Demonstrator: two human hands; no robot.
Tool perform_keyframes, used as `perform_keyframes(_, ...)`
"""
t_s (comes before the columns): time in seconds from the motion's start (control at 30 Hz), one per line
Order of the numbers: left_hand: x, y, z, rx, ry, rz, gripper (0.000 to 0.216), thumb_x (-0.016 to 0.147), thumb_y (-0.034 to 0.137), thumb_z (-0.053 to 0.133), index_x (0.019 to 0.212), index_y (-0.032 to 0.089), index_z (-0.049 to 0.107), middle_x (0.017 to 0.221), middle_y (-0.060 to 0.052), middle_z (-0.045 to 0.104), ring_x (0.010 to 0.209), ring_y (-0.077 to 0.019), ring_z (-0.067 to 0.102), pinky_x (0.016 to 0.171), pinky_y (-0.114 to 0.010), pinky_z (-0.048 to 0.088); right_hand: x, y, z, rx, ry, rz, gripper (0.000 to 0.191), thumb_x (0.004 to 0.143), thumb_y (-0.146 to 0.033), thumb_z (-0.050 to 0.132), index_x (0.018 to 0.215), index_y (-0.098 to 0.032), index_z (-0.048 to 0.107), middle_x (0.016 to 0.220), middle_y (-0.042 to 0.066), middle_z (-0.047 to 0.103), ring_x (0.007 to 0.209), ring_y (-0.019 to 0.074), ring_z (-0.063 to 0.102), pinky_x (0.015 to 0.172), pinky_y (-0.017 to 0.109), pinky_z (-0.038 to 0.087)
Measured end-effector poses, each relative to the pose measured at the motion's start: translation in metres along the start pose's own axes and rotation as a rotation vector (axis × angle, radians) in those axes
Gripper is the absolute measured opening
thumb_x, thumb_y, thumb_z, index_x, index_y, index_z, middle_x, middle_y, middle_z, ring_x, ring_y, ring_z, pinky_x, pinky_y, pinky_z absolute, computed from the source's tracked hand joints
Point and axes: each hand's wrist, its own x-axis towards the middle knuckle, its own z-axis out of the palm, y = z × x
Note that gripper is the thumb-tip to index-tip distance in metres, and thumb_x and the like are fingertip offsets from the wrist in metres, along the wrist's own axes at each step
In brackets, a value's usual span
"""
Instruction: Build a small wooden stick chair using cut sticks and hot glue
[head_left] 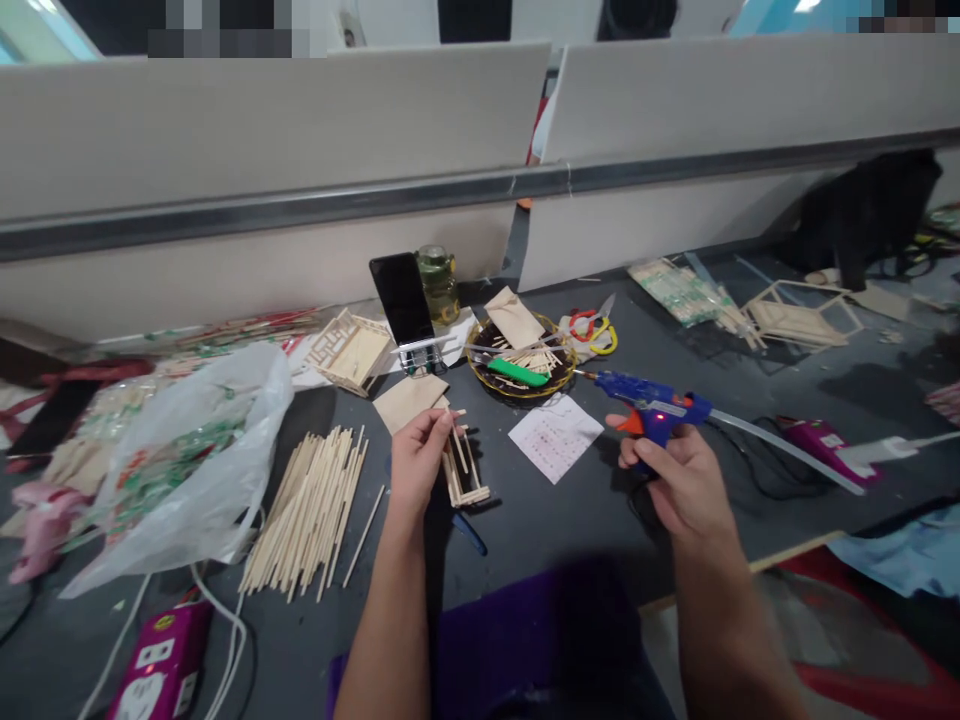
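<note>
In my right hand [686, 480] is a blue hot glue gun [652, 405] with an orange trigger, a lit red light and a long clear glue stick out of its back. Its nozzle points left, over the table near the round basket. The fingers of my left hand [420, 450] pinch a thin wooden stick [460, 445] at a small open frame of wooden sticks [471, 494]. Whether stick and frame are joined is hidden. Just left of that hand lies a spread pile of wooden sticks [307, 515], with a single stick [364, 535] beside it.
A wire-rimmed basket [480, 375] holds sticks and a green cutter [517, 373]. Scissors [592, 328], a patterned paper [556, 437], a propped phone [403, 297] and a jar [437, 283] stand or lie around it. Plastic bags [202, 450] and a purple power strip [165, 660] are left.
</note>
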Motion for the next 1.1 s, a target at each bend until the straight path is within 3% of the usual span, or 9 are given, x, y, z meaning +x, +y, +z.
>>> perform_keyframes(0.13,-0.001,0.001,-0.001,-0.082,-0.011,-0.053,0.044,0.068,0.055,0.075,0.083,0.014,0.072,0.066,-0.004,0.070,0.050,-0.0096,0.052,0.048,-0.021,0.041,-0.001,-0.004,0.040,0.080,-0.157,0.034,0.027,0.073,-0.040,0.072,0.089,-0.023,0.058,0.088,0.006,0.075,0.047,0.0096,0.043,0.047,0.027,0.040)
perform_keyframes(0.33,-0.002,0.003,-0.004,-0.105,-0.048,-0.087,0.046,0.065,0.056,0.076,0.083,0.015,0.072,0.065,-0.003,0.068,0.051,-0.0109,0.054,0.045,-0.021,0.037,-0.007,0.004,0.078,-0.141,-0.234,-0.012,0.032,0.077,-0.045,0.072,0.097,-0.021,0.066,0.092,0.008,0.077,0.054,0.0140,0.056,0.054,0.029,0.049)
perform_keyframes(0.53,-0.002,0.001,-0.005,-0.101,-0.055,-0.003,0.037,0.069,0.051,0.076,0.076,0.015,0.071,0.061,-0.002,0.065,0.051,-0.0109,0.053,0.050,-0.022,0.042,-0.007,0.013,0.081,-0.243,-0.255,-0.014,0.033,0.080,-0.048,0.068,0.094,-0.019,0.070,0.083,0.006,0.075,0.048,0.0111,0.048,0.047,0.026,0.045)
perform_keyframes(0.8,-0.003,-0.010,0.000,-0.023,-0.057,0.154,0.023,0.080,0.038,0.067,0.081,0.017,0.075,0.067,-0.003,0.067,0.056,-0.0127,0.055,0.055,-0.023,0.044,-0.010,0.019,0.075,-0.314,-0.253,-0.106,0.030,0.081,-0.050,0.065,0.089,-0.022,0.070,0.067,0.002,0.067,0.047,0.0132,0.049,0.046,0.027,0.045)
perform_keyframes(1.1,0.000,-0.010,-0.004,0.033,-0.056,0.276,0.018,0.082,0.033,0.067,0.078,0.018,0.077,0.069,-0.004,0.070,0.063,-0.0153,0.061,0.060,-0.025,0.047,-0.009,0.021,0.074,-0.370,-0.191,-0.193,0.031,0.082,-0.050,0.063,0.084,-0.020,0.069,0.063,0.002,0.063,0.049,0.0139,0.049,0.046,0.026,0.042)
